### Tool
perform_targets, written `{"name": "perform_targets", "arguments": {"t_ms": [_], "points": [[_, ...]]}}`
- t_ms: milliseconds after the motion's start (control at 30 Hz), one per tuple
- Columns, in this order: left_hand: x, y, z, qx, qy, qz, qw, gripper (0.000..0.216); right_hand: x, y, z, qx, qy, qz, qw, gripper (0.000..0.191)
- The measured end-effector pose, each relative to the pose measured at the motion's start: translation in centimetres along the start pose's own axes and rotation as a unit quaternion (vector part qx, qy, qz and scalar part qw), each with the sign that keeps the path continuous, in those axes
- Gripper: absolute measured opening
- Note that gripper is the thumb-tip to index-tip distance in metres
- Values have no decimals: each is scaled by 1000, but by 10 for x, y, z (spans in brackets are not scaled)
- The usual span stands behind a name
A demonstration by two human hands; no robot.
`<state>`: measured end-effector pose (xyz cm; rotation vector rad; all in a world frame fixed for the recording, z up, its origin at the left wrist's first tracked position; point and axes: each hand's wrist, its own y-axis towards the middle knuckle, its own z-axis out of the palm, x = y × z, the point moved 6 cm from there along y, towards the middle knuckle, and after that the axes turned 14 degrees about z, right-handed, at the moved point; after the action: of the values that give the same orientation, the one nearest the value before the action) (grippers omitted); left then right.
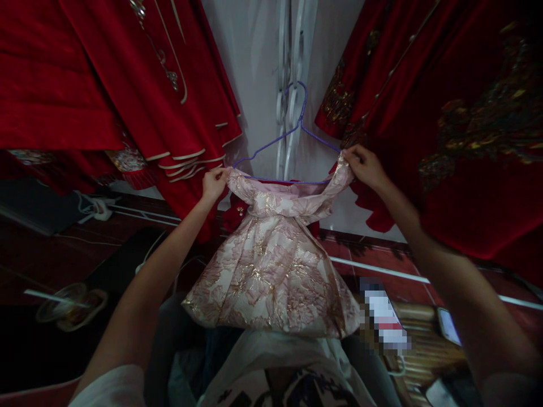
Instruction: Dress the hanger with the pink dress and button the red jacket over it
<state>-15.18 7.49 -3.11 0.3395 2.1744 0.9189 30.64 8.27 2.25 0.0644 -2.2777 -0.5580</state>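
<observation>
A small pink dress (271, 271) with gold floral brocade hangs in front of me on a purple wire hanger (292, 131). My left hand (214, 184) is closed on the dress's left shoulder at the hanger's end. My right hand (363, 165) is closed on the right shoulder strap, pinching the fabric against the hanger's other end. The hanger's hook rises between my hands in front of white ribbons (289, 85) on the wall.
Red embroidered garments hang at the left (127, 85) and right (466, 130). A white power strip (98, 210) lies on the dark red floor. A clear plastic cup with a straw (70, 305) lies at lower left. A phone (448, 325) rests on a wooden surface at lower right.
</observation>
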Motion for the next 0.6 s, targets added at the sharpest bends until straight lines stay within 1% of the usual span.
{"name": "perform_targets", "arguments": {"t_ms": [67,133,200,267,333,400,433,467,500,533,567,600], "points": [[-20,14,5,-10,-24,20,999,46,0,0,1,2,12,-15,1000,33],[-49,27,11,-3,-49,67,997,46,0,-1,1,3,17,-23,1000,33],[-74,36,19,32,-71,104,992,46,-1,-1,1,2,16,-21,1000,34],[-84,40,22,60,-97,92,989,51,-2,-1,1,-1,13,-17,1000,34],[-76,38,19,58,-137,42,988,54,-3,1,0,-4,20,-24,999,33],[-53,30,13,36,-187,-29,981,50,-3,2,1,-4,39,-41,998,32],[-40,23,12,40,-208,-68,975,45,-3,4,2,-3,49,-49,998,32],[-26,14,13,64,-219,-107,968,39,-4,5,2,-3,59,-54,997,32],[-14,3,18,116,-218,-138,959,34,-5,5,3,-3,66,-57,996,31],[-6,-8,23,182,-205,-151,950,30,-5,6,4,-2,70,-58,996,31],[0,-20,28,241,-181,-142,943,30,-6,7,5,-2,72,-57,996,31],[2,-31,32,283,-152,-113,940,33,-7,7,6,-3,72,-55,996,32]]}}
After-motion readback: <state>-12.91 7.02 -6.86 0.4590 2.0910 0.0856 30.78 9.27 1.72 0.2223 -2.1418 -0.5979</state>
